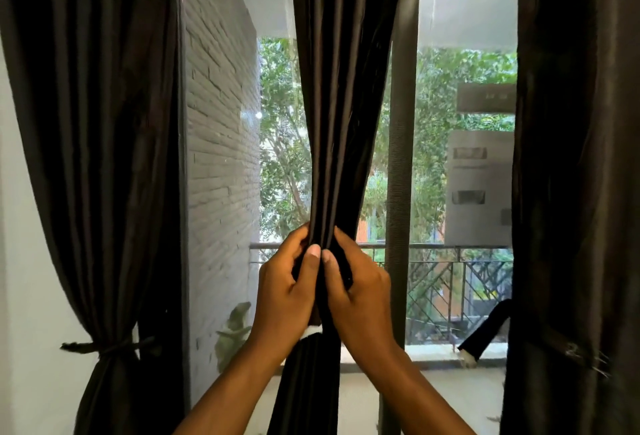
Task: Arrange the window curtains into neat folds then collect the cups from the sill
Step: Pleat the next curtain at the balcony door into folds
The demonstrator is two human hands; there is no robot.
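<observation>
No text, label, brand, number or sign could be read anywhere in the view. The grey unit (pixel 479 188) seen through the right window pane carried a few dark panels and faint marks, but these were too blurred to make out as writing.

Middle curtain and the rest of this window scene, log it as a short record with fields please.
middle curtain: dark, gathered into a bunch, hangs in front of the window
left hand: grips the bunch from the left
right hand: grips it from the right
left curtain: tied back with a cord
right curtain: hangs at the right edge
cups: none in view
</observation>
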